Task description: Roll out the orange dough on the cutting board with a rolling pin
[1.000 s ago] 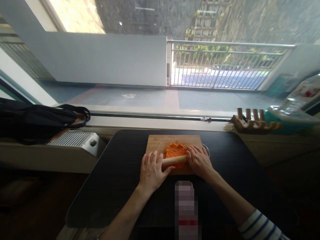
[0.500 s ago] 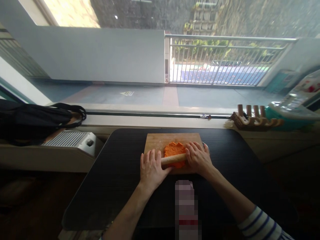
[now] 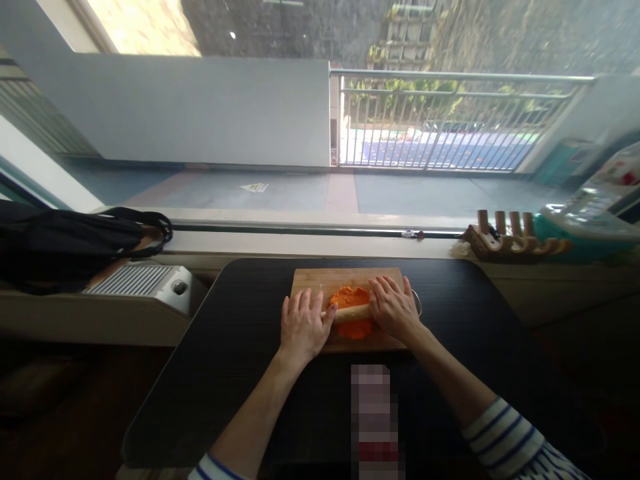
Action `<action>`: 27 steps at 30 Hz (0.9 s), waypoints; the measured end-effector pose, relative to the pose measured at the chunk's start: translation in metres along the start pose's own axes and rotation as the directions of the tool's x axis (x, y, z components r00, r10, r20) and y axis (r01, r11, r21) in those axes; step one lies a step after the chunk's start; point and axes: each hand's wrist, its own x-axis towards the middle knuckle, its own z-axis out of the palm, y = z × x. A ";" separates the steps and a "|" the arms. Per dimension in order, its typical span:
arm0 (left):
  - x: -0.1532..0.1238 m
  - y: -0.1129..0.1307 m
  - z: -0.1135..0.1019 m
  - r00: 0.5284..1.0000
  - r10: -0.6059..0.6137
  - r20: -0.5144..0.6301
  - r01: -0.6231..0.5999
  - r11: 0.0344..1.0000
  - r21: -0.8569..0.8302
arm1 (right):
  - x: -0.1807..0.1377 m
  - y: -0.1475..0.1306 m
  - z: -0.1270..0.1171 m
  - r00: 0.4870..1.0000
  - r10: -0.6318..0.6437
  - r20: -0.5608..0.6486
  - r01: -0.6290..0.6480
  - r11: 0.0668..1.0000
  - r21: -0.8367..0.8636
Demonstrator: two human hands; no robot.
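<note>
A wooden cutting board (image 3: 310,280) lies on the dark table (image 3: 240,360), and a flat patch of orange dough (image 3: 354,297) sits on the board. A wooden rolling pin (image 3: 353,311) lies across the middle of the dough. My left hand (image 3: 303,325) presses flat on the pin's left end, fingers stretched forward. My right hand (image 3: 395,308) rests flat on the right end, fingers extended. Part of the dough shows on each side of the pin.
A white appliance with a knob (image 3: 150,283) and a black bag (image 3: 65,243) sit left of the table. A wooden rack (image 3: 510,240) and a teal container (image 3: 580,233) stand on the sill at right. A window and balcony railing (image 3: 450,120) lie beyond.
Both hands have pushed the rolling pin away from me, from the dough's near edge to its middle. The dough now shows on the near side of the pin too.
</note>
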 end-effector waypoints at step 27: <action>0.043 -0.009 0.013 0.993 -0.099 0.061 0.102 0.993 -0.052 | 0.039 0.002 0.005 0.991 0.090 0.099 -0.091 0.996 0.007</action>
